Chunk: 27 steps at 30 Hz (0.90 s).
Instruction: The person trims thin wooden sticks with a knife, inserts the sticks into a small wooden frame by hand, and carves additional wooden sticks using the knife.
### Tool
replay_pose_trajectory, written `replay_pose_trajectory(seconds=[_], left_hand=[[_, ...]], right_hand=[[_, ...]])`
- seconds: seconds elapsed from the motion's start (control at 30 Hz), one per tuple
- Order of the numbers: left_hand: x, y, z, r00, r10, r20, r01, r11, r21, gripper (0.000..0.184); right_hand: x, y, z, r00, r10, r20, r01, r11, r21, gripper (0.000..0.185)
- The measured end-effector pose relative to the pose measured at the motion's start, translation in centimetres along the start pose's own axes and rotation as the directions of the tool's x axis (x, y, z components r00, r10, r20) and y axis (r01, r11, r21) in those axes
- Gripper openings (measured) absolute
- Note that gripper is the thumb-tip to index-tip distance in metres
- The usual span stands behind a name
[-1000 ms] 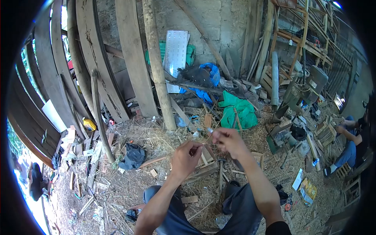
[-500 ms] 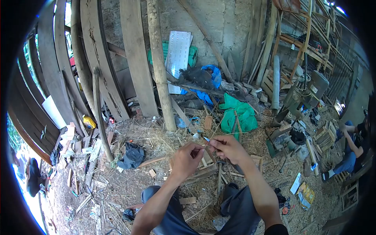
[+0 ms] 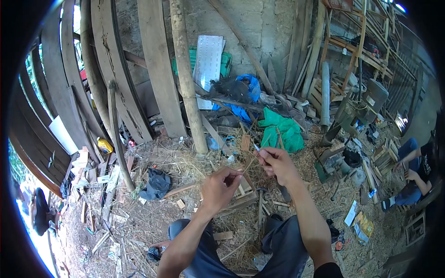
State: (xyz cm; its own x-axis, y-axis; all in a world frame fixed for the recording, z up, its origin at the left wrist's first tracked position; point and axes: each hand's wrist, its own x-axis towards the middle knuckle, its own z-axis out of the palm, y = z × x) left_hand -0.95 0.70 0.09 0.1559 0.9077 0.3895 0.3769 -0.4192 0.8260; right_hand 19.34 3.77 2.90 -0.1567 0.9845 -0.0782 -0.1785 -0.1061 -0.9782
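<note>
My left hand (image 3: 221,189) is closed in a pinch, thumb against fingertips. Whatever it holds is too thin to make out, perhaps a fine straw-like strip. Up and to the right, my right hand (image 3: 279,167) is closed around a small slim object with a pale, pointed tip (image 3: 256,148), which sticks out past the thumb. The two hands are apart, held in the air above my knees. Below them on the ground lies a small wooden frame (image 3: 241,202), with a hammer-like tool (image 3: 261,199) beside it.
Straw, shavings and wood scraps cover the ground. A black plastic bag (image 3: 156,184) lies left, a green plastic sheet (image 3: 282,132) ahead. A wooden pole (image 3: 187,83) stands before the block wall. At right sits another person (image 3: 419,169), near a yellow packet (image 3: 363,228).
My right hand has moved right and slightly up, away from the left hand, carrying the slim object. My left hand has stayed nearly in place. The seated person at right has shifted posture.
</note>
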Motion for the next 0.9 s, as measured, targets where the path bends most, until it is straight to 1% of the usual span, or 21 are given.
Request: replay_pose_trajectory(seconds=[0.07,0.1,0.13,0.2,0.23,0.27,0.33,0.37,0.43,0.47,0.53,0.57,0.67,0.7,0.73,0.8,0.83,0.87,0.9], left_hand=[[0.0,-0.1,0.3,1.000,0.017,-0.004,-0.017,1.000,-0.002,0.009],[0.1,-0.1,0.2,1.000,0.019,-0.006,-0.019,1.000,-0.002,0.009],[0.2,-0.1,0.2,0.999,0.028,-0.019,-0.028,1.000,0.009,0.009],[0.2,0.1,0.2,0.999,0.033,-0.017,-0.033,0.999,0.021,0.009],[0.2,0.5,0.3,0.998,0.047,-0.036,-0.045,0.998,0.042,0.009],[0.3,0.7,0.3,0.996,0.064,-0.062,-0.061,0.996,0.063,0.009],[0.1,0.3,0.6,0.995,0.073,-0.061,-0.070,0.996,0.047,0.009],[0.0,0.2,0.6,0.995,0.085,-0.052,-0.084,0.996,0.032,0.010],[0.0,0.2,0.5,0.996,0.074,-0.042,-0.073,0.997,0.016,0.009],[0.0,0.2,0.5,0.998,0.059,-0.033,-0.059,0.998,0.000,0.009],[0.1,-0.1,0.4,0.997,0.065,-0.038,-0.065,0.998,-0.003,0.009],[0.1,-0.2,0.4,0.997,0.066,-0.039,-0.066,0.998,-0.001,0.009],[0.2,0.3,0.2,0.996,0.073,-0.053,-0.072,0.997,0.019,0.009],[0.2,0.3,0.4,0.996,0.071,-0.051,-0.070,0.997,0.019,0.009],[0.2,0.2,0.6,0.994,0.097,-0.057,-0.095,0.995,0.035,0.009],[0.3,0.1,0.7,0.989,0.129,-0.068,-0.125,0.991,0.052,0.009],[0.1,0.0,0.7,0.992,0.109,-0.062,-0.106,0.993,0.047,0.008],[0.1,-0.1,0.6,0.995,0.087,-0.053,-0.085,0.995,0.043,0.008],[0.2,-0.1,0.5,0.995,0.089,-0.050,-0.087,0.995,0.048,0.008]], right_hand=[[-0.5,0.4,0.1,0.989,0.105,0.106,-0.093,0.990,-0.110,0.016],[-0.9,0.5,1.0,0.966,0.197,0.169,-0.168,0.971,-0.172,0.016],[-0.7,0.5,1.2,0.966,0.196,0.169,-0.167,0.971,-0.169,0.016],[-0.5,0.8,1.3,0.980,0.126,0.156,-0.103,0.984,-0.147,0.016],[-0.1,1.2,0.8,0.982,0.063,0.180,-0.046,0.994,-0.099,0.017],[0.0,1.0,0.5,0.981,0.063,0.182,-0.045,0.994,-0.104,0.017],[0.2,0.8,0.2,0.999,0.027,0.021,-0.025,0.998,-0.063,0.017],[0.3,0.7,-0.4,0.999,0.025,0.022,-0.024,0.998,-0.064,0.017],[0.5,0.2,-1.4,0.997,-0.008,-0.075,0.008,1.000,0.004,0.017],[0.4,0.4,-1.4,0.997,-0.010,-0.076,0.010,1.000,0.001,0.017],[-0.4,0.7,-0.4,0.994,0.101,0.051,-0.095,0.989,-0.110,0.017],[-0.6,1.1,0.4,0.984,0.111,0.141,-0.090,0.985,-0.150,0.016],[-0.6,0.7,1.4,0.983,0.147,0.112,-0.132,0.982,-0.136,0.015],[-0.2,0.8,0.8,0.987,0.148,0.061,-0.146,0.989,-0.027,0.015],[0.0,1.2,0.6,0.987,0.150,0.062,-0.149,0.988,-0.028,0.015],[0.3,1.3,0.5,0.994,0.096,0.041,-0.097,0.995,0.001,0.016],[0.1,1.5,1.0,0.996,0.078,0.039,-0.077,0.996,-0.037,0.016],[-0.1,1.5,1.2,0.996,0.076,0.040,-0.075,0.997,-0.035,0.016],[-0.4,1.4,1.5,0.994,0.084,0.072,-0.076,0.992,-0.105,0.016]])
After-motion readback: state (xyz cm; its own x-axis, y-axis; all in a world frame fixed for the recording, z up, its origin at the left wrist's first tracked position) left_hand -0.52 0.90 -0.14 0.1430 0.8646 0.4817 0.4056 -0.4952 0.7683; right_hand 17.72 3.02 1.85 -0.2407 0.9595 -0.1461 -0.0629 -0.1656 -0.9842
